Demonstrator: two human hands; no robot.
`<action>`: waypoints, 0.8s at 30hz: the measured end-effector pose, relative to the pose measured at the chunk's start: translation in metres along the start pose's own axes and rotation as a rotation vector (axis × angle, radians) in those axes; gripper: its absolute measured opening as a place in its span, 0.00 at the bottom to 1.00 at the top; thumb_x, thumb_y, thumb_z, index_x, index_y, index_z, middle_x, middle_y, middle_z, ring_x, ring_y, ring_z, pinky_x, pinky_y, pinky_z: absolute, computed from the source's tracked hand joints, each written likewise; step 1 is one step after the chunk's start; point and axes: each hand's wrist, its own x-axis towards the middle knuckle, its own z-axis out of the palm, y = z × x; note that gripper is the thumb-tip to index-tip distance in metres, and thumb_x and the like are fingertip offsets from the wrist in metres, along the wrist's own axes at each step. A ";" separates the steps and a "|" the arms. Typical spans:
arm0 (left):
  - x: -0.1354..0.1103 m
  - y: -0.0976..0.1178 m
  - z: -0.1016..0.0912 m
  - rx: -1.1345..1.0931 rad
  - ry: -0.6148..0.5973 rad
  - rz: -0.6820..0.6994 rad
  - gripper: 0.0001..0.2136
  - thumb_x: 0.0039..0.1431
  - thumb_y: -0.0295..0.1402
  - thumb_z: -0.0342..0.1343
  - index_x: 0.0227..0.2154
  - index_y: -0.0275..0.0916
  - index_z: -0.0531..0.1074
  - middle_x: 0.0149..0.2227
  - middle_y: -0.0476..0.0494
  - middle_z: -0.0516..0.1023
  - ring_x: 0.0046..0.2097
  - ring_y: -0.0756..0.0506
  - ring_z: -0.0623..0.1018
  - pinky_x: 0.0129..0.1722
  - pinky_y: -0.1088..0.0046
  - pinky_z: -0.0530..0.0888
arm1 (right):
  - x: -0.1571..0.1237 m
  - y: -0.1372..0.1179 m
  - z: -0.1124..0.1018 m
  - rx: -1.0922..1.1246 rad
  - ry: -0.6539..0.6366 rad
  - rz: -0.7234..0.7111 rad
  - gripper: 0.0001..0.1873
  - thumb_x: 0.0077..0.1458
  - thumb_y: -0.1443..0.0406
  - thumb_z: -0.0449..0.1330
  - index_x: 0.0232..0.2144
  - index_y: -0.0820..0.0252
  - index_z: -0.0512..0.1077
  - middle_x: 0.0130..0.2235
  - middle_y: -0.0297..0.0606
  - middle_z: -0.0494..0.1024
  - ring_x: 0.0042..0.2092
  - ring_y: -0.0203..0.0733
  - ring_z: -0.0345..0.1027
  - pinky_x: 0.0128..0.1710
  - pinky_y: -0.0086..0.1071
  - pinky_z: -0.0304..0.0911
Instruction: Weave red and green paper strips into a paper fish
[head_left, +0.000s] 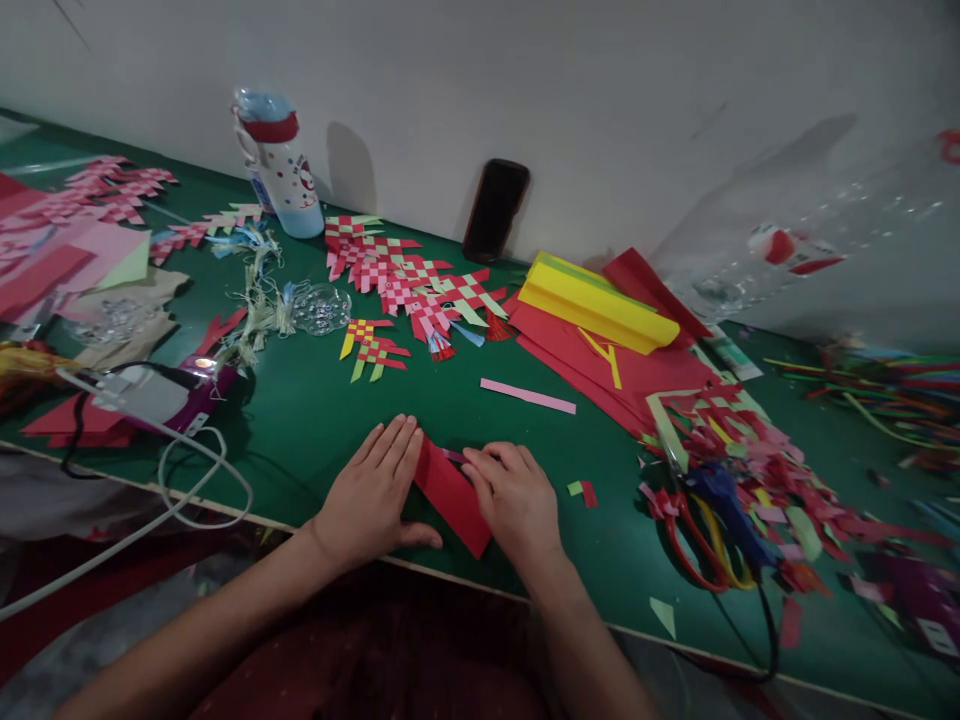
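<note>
A folded piece of red paper (pixel 454 500) lies slantwise on the green tabletop, between my two hands. My left hand (pixel 379 490) rests flat over its left end, fingers stretched out together and thumb apart. At the paper's upper edge, my right hand (pixel 517 495) is closed in a pinch on a narrow pink strip (pixel 452 455), whose far part the fingers hide. Just beyond the hands lies a separate pink paper strip (pixel 528 397). Small woven paper fish (pixel 375 352) in red, yellow and green are further up to the left.
Scissors (pixel 694 545) and a glue gun (pixel 731 510) lie among paper scraps on the right. Red sheets (pixel 577 375) and a yellow sheet (pixel 600 305) are at the back. A phone (pixel 496 210) leans against the wall; a bottle (pixel 289 180) stands left. A white cable (pixel 202 450) crosses the left edge.
</note>
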 end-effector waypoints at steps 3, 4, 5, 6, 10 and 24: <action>0.000 0.000 0.000 0.002 -0.010 -0.003 0.55 0.46 0.69 0.43 0.62 0.21 0.55 0.65 0.23 0.55 0.67 0.32 0.54 0.65 0.53 0.53 | 0.002 0.000 0.000 -0.001 -0.002 0.006 0.10 0.61 0.63 0.56 0.42 0.54 0.77 0.36 0.39 0.76 0.39 0.39 0.66 0.40 0.32 0.61; 0.000 0.000 0.000 -0.004 -0.009 -0.004 0.55 0.46 0.70 0.43 0.62 0.22 0.55 0.65 0.23 0.55 0.67 0.32 0.54 0.65 0.53 0.53 | 0.002 -0.001 0.001 -0.001 -0.004 0.003 0.10 0.61 0.63 0.56 0.42 0.53 0.77 0.36 0.38 0.76 0.39 0.39 0.66 0.40 0.32 0.61; 0.000 0.000 0.000 -0.009 -0.009 -0.004 0.55 0.46 0.70 0.43 0.62 0.22 0.55 0.65 0.23 0.55 0.67 0.32 0.54 0.65 0.53 0.53 | 0.003 -0.002 0.001 0.000 -0.006 -0.001 0.10 0.61 0.62 0.56 0.42 0.53 0.77 0.36 0.38 0.76 0.39 0.39 0.66 0.40 0.32 0.61; 0.000 0.000 0.000 -0.012 -0.009 -0.003 0.55 0.46 0.70 0.43 0.62 0.22 0.55 0.65 0.24 0.55 0.67 0.32 0.54 0.65 0.53 0.53 | 0.004 -0.002 0.002 0.000 -0.008 -0.005 0.10 0.61 0.62 0.56 0.42 0.53 0.77 0.36 0.38 0.76 0.38 0.38 0.66 0.40 0.32 0.61; -0.001 0.000 0.001 -0.010 -0.024 -0.009 0.55 0.46 0.69 0.44 0.62 0.22 0.55 0.65 0.24 0.54 0.67 0.32 0.53 0.65 0.53 0.52 | 0.005 -0.001 0.002 -0.003 -0.008 0.002 0.10 0.61 0.63 0.56 0.42 0.54 0.77 0.36 0.38 0.76 0.39 0.39 0.66 0.40 0.32 0.61; -0.001 0.000 0.001 -0.017 -0.012 -0.008 0.56 0.45 0.70 0.43 0.63 0.22 0.54 0.65 0.23 0.54 0.67 0.32 0.52 0.65 0.53 0.53 | 0.015 0.000 0.004 -0.015 -0.010 -0.002 0.10 0.61 0.63 0.56 0.42 0.54 0.77 0.37 0.39 0.76 0.39 0.40 0.66 0.40 0.32 0.60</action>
